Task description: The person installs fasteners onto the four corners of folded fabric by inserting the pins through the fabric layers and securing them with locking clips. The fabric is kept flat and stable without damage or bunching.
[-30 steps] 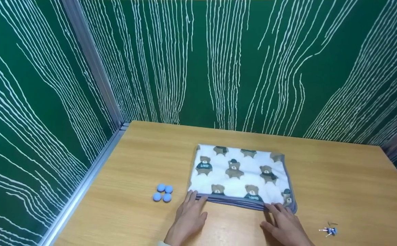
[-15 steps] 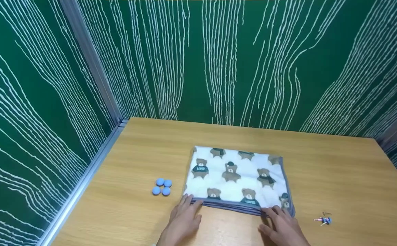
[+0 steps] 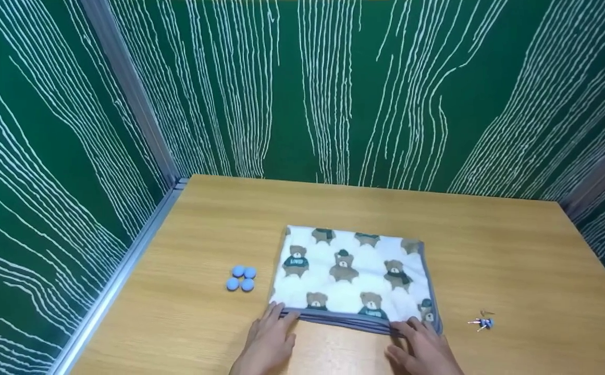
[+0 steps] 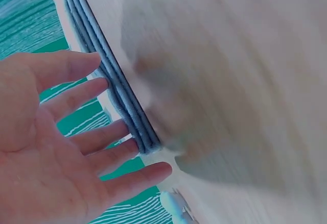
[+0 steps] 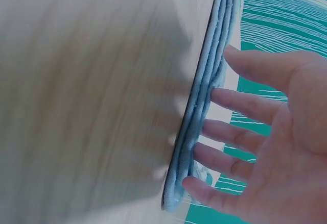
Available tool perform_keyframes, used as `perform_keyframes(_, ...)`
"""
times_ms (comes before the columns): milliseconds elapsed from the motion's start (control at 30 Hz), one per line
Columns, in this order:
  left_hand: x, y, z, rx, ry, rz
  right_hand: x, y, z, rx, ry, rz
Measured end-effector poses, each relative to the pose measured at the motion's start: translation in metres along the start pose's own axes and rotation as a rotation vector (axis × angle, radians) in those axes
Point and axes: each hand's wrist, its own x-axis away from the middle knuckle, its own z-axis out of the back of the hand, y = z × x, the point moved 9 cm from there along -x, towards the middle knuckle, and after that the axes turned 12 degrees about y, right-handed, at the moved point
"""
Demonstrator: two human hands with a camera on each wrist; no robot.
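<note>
A folded white blanket (image 3: 357,281) with brown bears and grey-blue edging lies flat on the table. My left hand (image 3: 267,338) has its fingertips right at the blanket's near left corner, the fingers spread and nearly straight. At the near right corner, the fingertips of my right hand (image 3: 424,348) meet the edging in the same way. The left wrist view shows the stacked layers of the edging (image 4: 110,71) beside the extended fingers of the left hand (image 4: 66,142). In the right wrist view, the relaxed fingers of the right hand (image 5: 276,137) touch the layered edge (image 5: 196,101).
Several round blue pieces (image 3: 241,277) sit together on the wooden table (image 3: 187,323), left of the blanket. To the right lies a small cluster of blue and metal pieces (image 3: 484,323). Green walls with white lines (image 3: 385,94) stand behind and to the left.
The blanket has been drawn slightly nearer with both hands at its near edge. The head view has shifted a little, moving the table's contents leftward in the picture.
</note>
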Motion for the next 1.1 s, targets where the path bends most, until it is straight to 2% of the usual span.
perform_keyframes(167, 0.007, -0.001, 0.002, -0.006, -0.002, -0.012, 0.004, -0.002, -0.003, 0.000, -0.013, 0.002)
perform_keyframes(367, 0.011, 0.000, 0.002, 0.007, 0.009, -0.030, 0.009, -0.007, -0.001, 0.024, 0.051, 0.077)
perform_keyframes(500, 0.013, -0.001, -0.002, 0.039, -0.005, 0.004, 0.013, -0.007, 0.003, 0.038, 0.075, 0.115)
perform_keyframes(733, 0.009, 0.002, -0.001, 0.058, 0.013, 0.037, 0.004, -0.005, 0.006, -0.029, 0.074, 0.079)
perform_keyframes(800, 0.007, 0.001, -0.003, 0.092, -0.005, 0.064, 0.001, -0.004, 0.003, -0.036, 0.054, 0.077)
perform_keyframes(933, 0.005, -0.004, -0.012, 0.180, -0.066, 0.159, -0.001, 0.000, -0.003, -0.038, 0.015, 0.063)
perform_keyframes(1000, 0.005, -0.005, -0.014, 0.204, -0.087, 0.187, -0.003, 0.003, -0.004, -0.031, 0.010, 0.053)
perform_keyframes(1100, 0.003, -0.003, -0.015, 0.228, -0.098, 0.194, -0.006, 0.006, -0.002, -0.001, 0.015, 0.051)
